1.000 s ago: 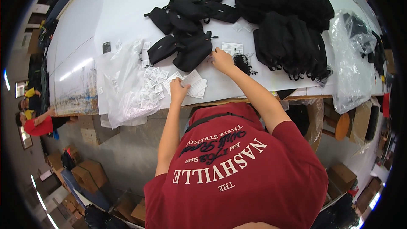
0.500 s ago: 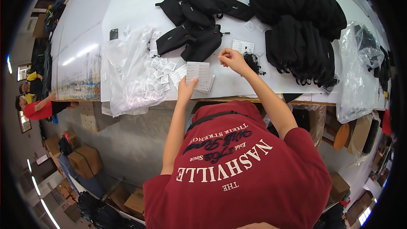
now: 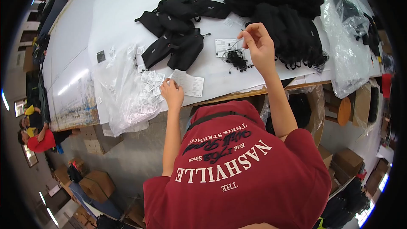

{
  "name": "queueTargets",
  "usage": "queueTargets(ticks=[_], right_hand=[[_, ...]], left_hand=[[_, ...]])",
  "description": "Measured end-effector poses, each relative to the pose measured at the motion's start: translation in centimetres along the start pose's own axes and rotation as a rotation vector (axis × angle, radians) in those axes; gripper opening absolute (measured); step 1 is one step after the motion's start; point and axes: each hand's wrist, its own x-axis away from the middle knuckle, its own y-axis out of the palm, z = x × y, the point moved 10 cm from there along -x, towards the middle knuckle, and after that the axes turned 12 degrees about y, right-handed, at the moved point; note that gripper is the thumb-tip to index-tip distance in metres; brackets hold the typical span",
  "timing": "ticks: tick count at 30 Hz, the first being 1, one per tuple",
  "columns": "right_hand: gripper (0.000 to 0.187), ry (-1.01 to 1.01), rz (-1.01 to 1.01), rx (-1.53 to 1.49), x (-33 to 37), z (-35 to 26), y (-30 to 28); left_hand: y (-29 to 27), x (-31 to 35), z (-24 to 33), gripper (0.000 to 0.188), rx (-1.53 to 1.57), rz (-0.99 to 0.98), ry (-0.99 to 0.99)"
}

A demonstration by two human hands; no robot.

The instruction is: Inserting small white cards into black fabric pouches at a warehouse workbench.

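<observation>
My left hand (image 3: 172, 94) rests on the table at the edge of a heap of small white printed labels (image 3: 149, 89), fingers bent and slightly apart. Right beside it lie white printed cards (image 3: 196, 86), one tilted or folded against the fingers. My right hand (image 3: 260, 46) is raised, finger and thumb pinched on a thin dark string. Below it sits a tangled bunch of black hang-tag strings (image 3: 238, 60), partly over another white printed card (image 3: 223, 46).
Black fabric pouches (image 3: 183, 51) lie loosely beyond my hands. A big stack of black pouches (image 3: 288, 34) stands at the right. Clear plastic bags lie at left (image 3: 123, 97) and right (image 3: 347, 55). Two people (image 3: 40, 140) are far left.
My left hand has let go of the upright card and moved left to the labels. My right hand has lifted and moved right with the string. The view has shifted.
</observation>
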Motion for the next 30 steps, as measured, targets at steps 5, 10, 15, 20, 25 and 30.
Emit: queueTargets(ticks=[5, 10, 15, 20, 25, 30], right_hand=[[0.005, 0.118, -0.125, -0.055, 0.7, 2.6, 0.2], [0.013, 0.141, -0.136, 0.284, 4.1, 4.5, 1.2], [0.018, 0.066, -0.159, 0.382, 7.6, 3.8, 3.5], [0.016, 0.006, -0.178, 0.350, 7.7, 3.6, 4.7], [0.016, -0.130, -0.091, 0.505, 8.0, 0.5, 3.6], [0.014, -0.132, -0.047, 0.563, 8.3, 0.2, 3.7]], left_hand=[[3.6, 0.9, -6.2, 0.052, 0.345, -0.012, -0.107], [-1.2, -1.0, 4.0, 0.062, 0.776, -0.057, -0.129], [-3.0, -0.9, 12.7, 0.051, 1.158, -0.240, -0.182], [-5.9, -1.4, 14.4, 0.023, 1.354, -0.026, -0.096], [-6.7, -1.9, 15.8, 0.019, 1.290, -0.008, -0.059], [-8.5, -1.0, 16.9, 0.014, 1.292, 0.035, -0.050]])
